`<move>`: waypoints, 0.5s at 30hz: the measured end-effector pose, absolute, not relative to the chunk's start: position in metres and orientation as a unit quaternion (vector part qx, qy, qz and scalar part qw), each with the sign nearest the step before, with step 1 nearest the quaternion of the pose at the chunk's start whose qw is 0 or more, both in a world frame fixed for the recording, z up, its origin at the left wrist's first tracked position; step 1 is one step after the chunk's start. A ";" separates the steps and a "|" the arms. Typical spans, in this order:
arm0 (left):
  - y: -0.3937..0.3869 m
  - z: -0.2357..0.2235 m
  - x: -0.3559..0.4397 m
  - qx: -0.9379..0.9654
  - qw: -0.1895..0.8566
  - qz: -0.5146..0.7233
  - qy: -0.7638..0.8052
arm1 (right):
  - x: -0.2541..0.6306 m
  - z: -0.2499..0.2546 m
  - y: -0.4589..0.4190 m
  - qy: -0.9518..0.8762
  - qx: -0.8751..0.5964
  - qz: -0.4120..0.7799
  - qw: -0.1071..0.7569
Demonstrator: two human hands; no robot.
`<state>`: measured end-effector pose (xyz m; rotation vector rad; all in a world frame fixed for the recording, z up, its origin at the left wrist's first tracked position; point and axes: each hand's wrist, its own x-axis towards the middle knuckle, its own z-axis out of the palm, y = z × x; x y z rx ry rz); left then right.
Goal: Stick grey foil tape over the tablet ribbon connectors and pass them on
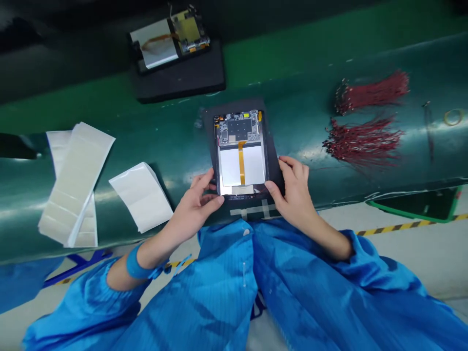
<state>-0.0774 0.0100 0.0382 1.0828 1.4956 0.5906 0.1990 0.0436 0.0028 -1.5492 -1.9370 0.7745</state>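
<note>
An opened tablet (pixel 242 165) lies on a black foam pad (pixel 272 158) in front of me, its circuit board at the far end and a silver battery with an orange ribbon at the near end. My left hand (pixel 200 197) curls around the tablet's lower left corner, thumb on the near edge and fingers along the side. At the lower right corner rests the thumb of my right hand (pixel 294 192), while its fingers bend over the pad's right edge.
White label sheets (pixel 78 185) and a smaller stack of paper (pixel 142 196) lie to the left. Two bundles of red wires (pixel 365 141) sit at the right, near a yellowish ring (pixel 453 117). Farther back, another opened tablet (pixel 161 44) rests on a black block (pixel 183 78).
</note>
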 end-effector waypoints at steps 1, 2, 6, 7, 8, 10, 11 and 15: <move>0.013 0.042 -0.077 0.467 0.560 0.264 0.631 | 0.197 0.004 0.045 -0.679 -0.572 0.343 0.306; 0.017 0.045 -0.076 0.477 0.555 0.275 0.624 | 0.197 0.006 0.048 -0.625 -0.567 0.411 0.344; 0.055 0.058 -0.071 0.530 0.556 0.289 0.572 | 0.199 0.016 0.094 -0.351 -0.538 0.611 0.462; 0.070 0.061 -0.073 0.545 0.554 0.289 0.559 | 0.201 0.020 0.113 -0.308 -0.536 0.616 0.489; 0.087 0.063 -0.077 0.561 0.545 0.290 0.552 | 0.202 0.024 0.136 -0.282 -0.533 0.609 0.515; 0.126 0.068 -0.092 0.585 0.496 0.300 0.567 | 0.206 0.031 0.185 -0.261 -0.527 0.588 0.555; 0.147 0.071 -0.104 0.588 0.455 0.306 0.594 | 0.208 0.034 0.211 -0.258 -0.527 0.580 0.565; 0.222 0.082 -0.160 0.522 0.287 0.310 0.741 | 0.218 0.035 0.308 -0.251 -0.562 0.528 0.585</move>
